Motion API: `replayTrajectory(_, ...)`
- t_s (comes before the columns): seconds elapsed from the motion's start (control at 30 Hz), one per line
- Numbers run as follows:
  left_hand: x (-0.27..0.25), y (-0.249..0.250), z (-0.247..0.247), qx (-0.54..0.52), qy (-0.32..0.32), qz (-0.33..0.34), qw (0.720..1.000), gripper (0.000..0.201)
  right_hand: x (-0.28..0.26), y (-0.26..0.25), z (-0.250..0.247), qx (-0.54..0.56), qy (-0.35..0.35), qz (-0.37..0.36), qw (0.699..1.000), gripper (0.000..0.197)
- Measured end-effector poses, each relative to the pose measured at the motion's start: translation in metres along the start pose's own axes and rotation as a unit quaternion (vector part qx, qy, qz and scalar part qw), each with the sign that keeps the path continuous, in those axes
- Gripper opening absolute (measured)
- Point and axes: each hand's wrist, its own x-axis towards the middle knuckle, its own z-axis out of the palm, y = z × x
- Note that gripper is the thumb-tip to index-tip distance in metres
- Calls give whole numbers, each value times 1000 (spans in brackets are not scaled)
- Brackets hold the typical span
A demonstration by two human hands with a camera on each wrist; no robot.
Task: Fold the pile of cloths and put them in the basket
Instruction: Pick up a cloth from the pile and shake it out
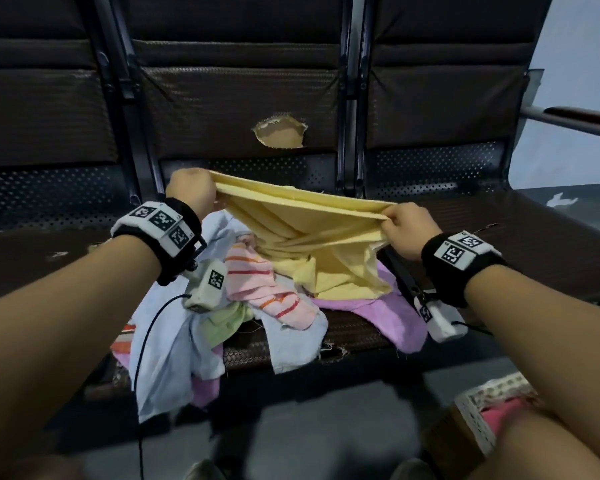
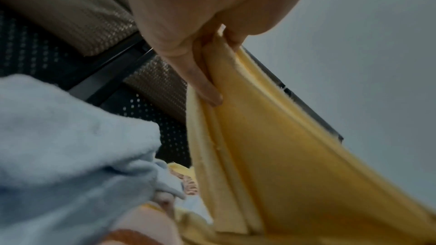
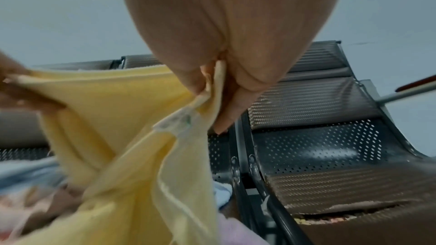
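Note:
A yellow cloth (image 1: 312,233) hangs stretched between both hands above the pile on the middle seat. My left hand (image 1: 191,192) pinches its left top corner; the left wrist view shows the fingers (image 2: 207,88) curled on the yellow cloth (image 2: 283,156). My right hand (image 1: 406,226) pinches the right top corner, seen close as fingers (image 3: 226,111) gripping the yellow cloth (image 3: 122,115). Below lies the pile: a light blue cloth (image 1: 174,348), a pink striped cloth (image 1: 267,289), a green cloth (image 1: 222,323) and a purple cloth (image 1: 392,317). A white basket (image 1: 478,414) holding a pink cloth sits at bottom right.
The pile rests on a dark bench seat (image 1: 354,337) in a row of seats; the middle backrest has a torn hole (image 1: 281,131). The right seat (image 1: 534,237) is bare. A metal rail (image 1: 575,121) runs at the far right. Grey floor (image 1: 326,427) lies below.

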Motion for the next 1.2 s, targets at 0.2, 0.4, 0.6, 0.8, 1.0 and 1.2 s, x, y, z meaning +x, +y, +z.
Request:
replayTrajectory(0.2, -16, 9, -4, 290, 55, 208, 932, 46, 12, -10, -30, 45, 117, -24, 992, 28)
replayTrajectory(0.4, -8, 48, -6, 106, -79, 204, 970, 40, 24, -26, -76, 178, 111, -55, 976, 33)
replayTrajectory(0.6, 7, 81, -21, 38, -77, 165, 983, 11, 24, -42, -113, 196, 39, -90, 976, 31)
replayTrajectory(0.8, 8, 101, -34, 103, 7, 234, 967, 48, 19, -47, -139, 155, 0, -86, 984, 21)
replayTrajectory(1.0, 6, 115, -29, 52, 86, 151, 983, 46, 14, -60, -147, 214, -2, 14, 977, 40)
replayTrajectory(1.2, -32, 123, 17, -85, 31, 35, 995, 47, 7, -86, -129, 425, -14, 116, 898, 30)
